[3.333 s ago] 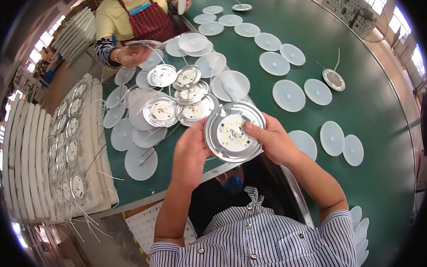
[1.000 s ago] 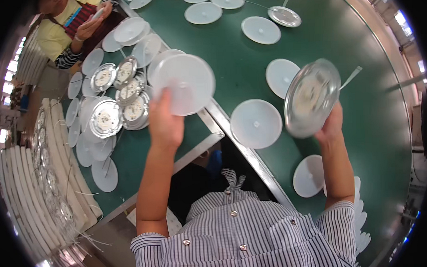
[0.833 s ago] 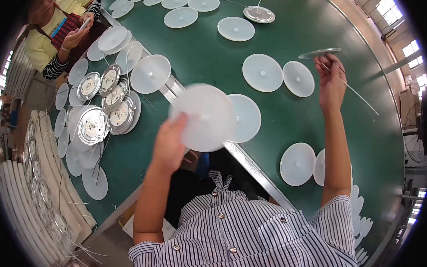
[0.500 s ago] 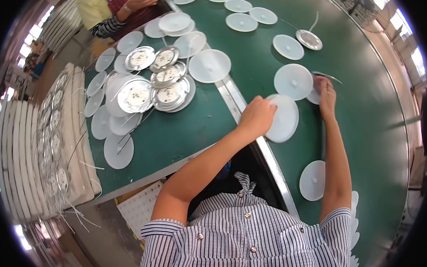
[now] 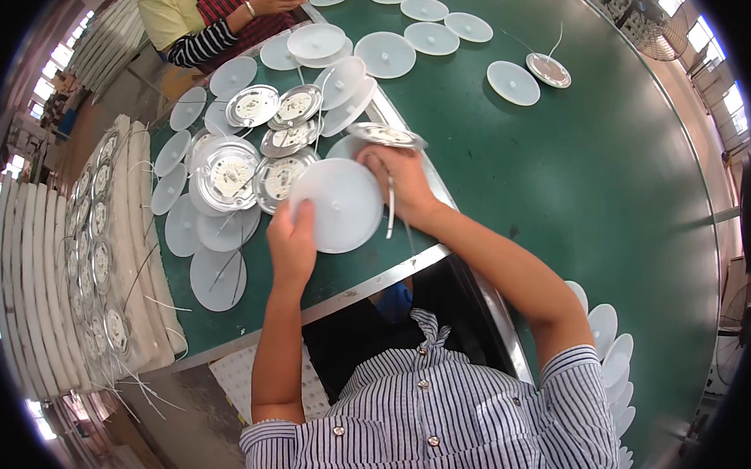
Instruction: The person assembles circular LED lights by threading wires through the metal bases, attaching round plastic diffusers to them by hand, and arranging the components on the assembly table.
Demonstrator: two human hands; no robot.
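Note:
Both my hands are over the green table on the left, close to its metal edge. My left hand (image 5: pixel 293 247) is closed on the rim of a white translucent round lamp cover (image 5: pixel 337 207), whose face with a small central knob points up. Just to the right, my right hand (image 5: pixel 403 184) grips a round metal lamp base (image 5: pixel 385 136), blurred by motion, with a pale wire (image 5: pixel 391 207) hanging below it. Another cover is partly hidden behind that hand. Silver lamp bases with light boards (image 5: pixel 228 175) lie heaped on covers just beyond my left hand.
A green conveyor belt (image 5: pixel 514 180) runs along the right, with more covers (image 5: pixel 512 83) and a wired lamp base (image 5: pixel 548 70) on it. Overlapping covers (image 5: pixel 616 357) line up by my right elbow. Padded stacks (image 5: pixel 133 268) stand at left. A co-worker's hands (image 5: pixel 276 1) are at the top.
Both hands have swung left from the belt to the table. The left hand carries a cover, and the lamp base now shows in the right. Covers near my hands on the belt are gone from there.

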